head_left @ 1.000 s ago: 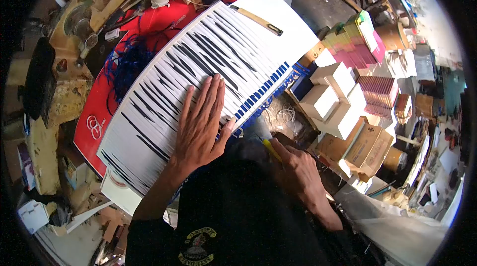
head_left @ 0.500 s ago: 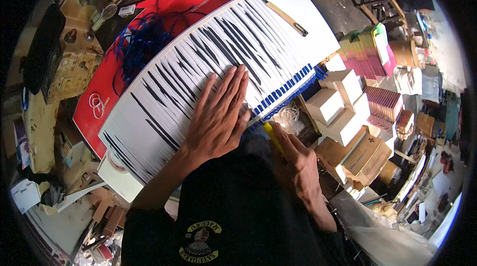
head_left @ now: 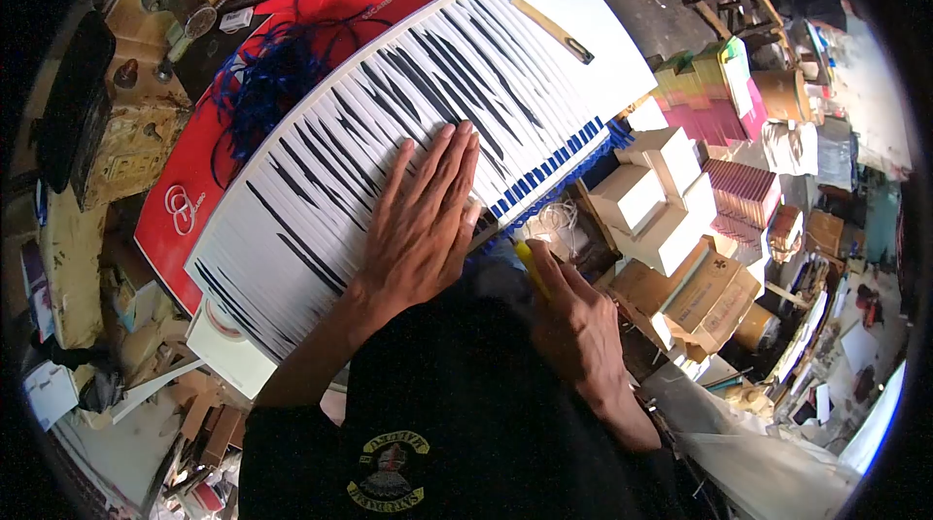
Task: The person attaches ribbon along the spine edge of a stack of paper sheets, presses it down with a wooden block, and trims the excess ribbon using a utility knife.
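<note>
A long row of white paper pieces (head_left: pixel 301 180) with dark gaps lies slanted before me. My left hand (head_left: pixel 418 219) is open and flat on it, fingers stretched towards the far side. Short blue ribbon ends (head_left: pixel 549 170) line the row's right edge, with more blue ribbon hanging below. Just off that edge, near my left thumb, my right hand (head_left: pixel 578 326) is closed around a yellow-handled cutter (head_left: pixel 530 262); its blade is too small to make out. A long tan tool (head_left: pixel 549 24) with a dark tip rests on the row's far end.
Under the row lies a red board (head_left: pixel 175 190) bearing a tangle of blue ribbon (head_left: pixel 272 78). White boxes (head_left: pixel 661 199) and a brown carton (head_left: pixel 714 301) stand at the right, with stacked pink-edged pieces (head_left: pixel 743 194) behind. A machine (head_left: pixel 136 141) stands at the left.
My right hand and the cutter have drawn slightly away from the row's edge. My left hand stays flat on the paper. The whole view has shifted a little.
</note>
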A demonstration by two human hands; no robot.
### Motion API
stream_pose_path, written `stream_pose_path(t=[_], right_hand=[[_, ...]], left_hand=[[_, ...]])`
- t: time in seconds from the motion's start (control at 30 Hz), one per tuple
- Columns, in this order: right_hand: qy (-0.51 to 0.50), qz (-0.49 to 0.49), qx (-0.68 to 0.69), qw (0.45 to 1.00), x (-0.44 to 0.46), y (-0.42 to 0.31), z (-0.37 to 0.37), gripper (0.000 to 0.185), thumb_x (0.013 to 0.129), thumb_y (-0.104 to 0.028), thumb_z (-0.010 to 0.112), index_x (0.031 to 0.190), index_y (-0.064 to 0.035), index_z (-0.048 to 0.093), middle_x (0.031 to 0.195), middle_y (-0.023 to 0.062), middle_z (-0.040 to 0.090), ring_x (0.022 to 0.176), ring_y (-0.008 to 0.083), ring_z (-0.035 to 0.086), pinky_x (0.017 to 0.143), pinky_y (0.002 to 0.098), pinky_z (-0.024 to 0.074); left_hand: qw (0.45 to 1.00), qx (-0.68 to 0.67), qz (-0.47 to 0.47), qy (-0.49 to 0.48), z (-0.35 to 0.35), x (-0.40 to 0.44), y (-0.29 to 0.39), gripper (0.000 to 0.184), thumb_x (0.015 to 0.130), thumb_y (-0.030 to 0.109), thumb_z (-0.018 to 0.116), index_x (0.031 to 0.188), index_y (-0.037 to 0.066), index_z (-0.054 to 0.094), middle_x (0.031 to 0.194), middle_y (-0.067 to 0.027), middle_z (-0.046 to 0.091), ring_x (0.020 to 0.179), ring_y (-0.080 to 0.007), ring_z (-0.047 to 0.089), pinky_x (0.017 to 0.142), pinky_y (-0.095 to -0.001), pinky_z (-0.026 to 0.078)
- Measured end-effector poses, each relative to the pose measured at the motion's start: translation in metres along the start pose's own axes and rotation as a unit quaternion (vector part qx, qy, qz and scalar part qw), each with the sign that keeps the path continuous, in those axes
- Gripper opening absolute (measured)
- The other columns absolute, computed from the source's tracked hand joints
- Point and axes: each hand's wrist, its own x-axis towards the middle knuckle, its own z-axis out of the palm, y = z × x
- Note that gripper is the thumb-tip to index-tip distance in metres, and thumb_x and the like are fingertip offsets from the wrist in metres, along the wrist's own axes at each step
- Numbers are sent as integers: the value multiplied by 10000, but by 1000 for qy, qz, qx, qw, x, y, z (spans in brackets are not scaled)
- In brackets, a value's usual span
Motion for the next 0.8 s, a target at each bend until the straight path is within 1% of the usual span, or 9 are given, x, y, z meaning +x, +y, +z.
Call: stream_pose_path(t=[0.03, 0.07, 0.13, 0.37, 0.47, 0.53, 0.6, 0.67, 0.8], right_hand=[[0, 9, 5, 1000, 2, -1, 0, 503, 961, -61, 690, 1456, -76, 603, 1162, 198, 748, 917, 408, 767, 748, 481, 628], [-3, 14, 7, 1000, 0, 0, -1, 503, 961, -61, 690, 1456, -76, 603, 1162, 198, 748, 917, 408, 767, 748, 481, 628], [-12, -19, 43, 999, 0, 4, -4, 725, 929, -65, 656, 1607, -166, 420, 1146, 242, 713, 841, 441, 736, 713, 510, 607], [-10, -31, 14, 999, -4, 17, 4, 721, 943, -107, 685, 1609, -179, 418, 1145, 228, 720, 854, 420, 746, 735, 503, 616], [-59, 2, -17, 998, -14, 21, 0, 692, 934, -129, 724, 1579, -173, 475, 1143, 209, 729, 851, 397, 753, 737, 493, 620], [44, -6, 51, 998, -22, -2, -21, 641, 936, -103, 721, 1545, -174, 532, 1154, 191, 736, 852, 377, 759, 744, 474, 626], [37, 20, 74, 996, -15, -8, -12, 658, 918, -58, 723, 1541, -175, 547, 1157, 178, 740, 853, 368, 763, 758, 456, 634], [58, -43, 93, 993, -9, 1, 6, 702, 901, -38, 728, 1560, -183, 531, 1119, 168, 739, 852, 366, 761, 744, 459, 632], [28, -30, 83, 996, -6, 2, 11, 775, 877, -19, 721, 1593, -196, 482, 1095, 178, 717, 848, 371, 749, 700, 480, 621]], left_hand=[[1000, -1, 1, 0, 0, 1, 0, 665, 1092, 317, 336, 1653, -31, 262, 1742, -179, 263, 1623, -300, 232, 1325, -548, 129], [1000, 2, -1, 3, 0, 1, 1, 658, 1092, 311, 334, 1654, -25, 267, 1740, -176, 270, 1622, -298, 236, 1326, -546, 130], [1000, 9, 0, 6, -1, 0, 1, 651, 1093, 305, 332, 1655, -20, 271, 1738, -173, 278, 1621, -295, 240, 1326, -544, 131], [999, -22, 0, 24, 2, -6, -2, 655, 1086, 307, 371, 1647, -23, 298, 1727, -186, 300, 1618, -309, 246, 1321, -564, 134], [999, -37, -10, 19, -4, -12, -1, 657, 1087, 318, 370, 1642, -28, 307, 1723, -189, 308, 1619, -315, 243, 1321, -567, 129], [999, -29, -16, 8, -6, -13, -1, 664, 1103, 361, 326, 1636, -35, 315, 1720, -192, 312, 1619, -319, 239, 1321, -566, 126], [1000, -9, -21, -7, -5, -9, -1, 693, 1114, 416, 275, 1633, -42, 313, 1723, -192, 304, 1619, -318, 237, 1322, -563, 122], [1000, 0, -13, -10, -5, -10, -3, 717, 1118, 448, 234, 1635, -43, 302, 1728, -191, 291, 1621, -316, 231, 1324, -560, 114], [1000, -17, -14, -12, -8, -11, -2, 706, 1103, 408, 336, 1648, -35, 272, 1737, -187, 270, 1625, -316, 220, 1324, -563, 111]])
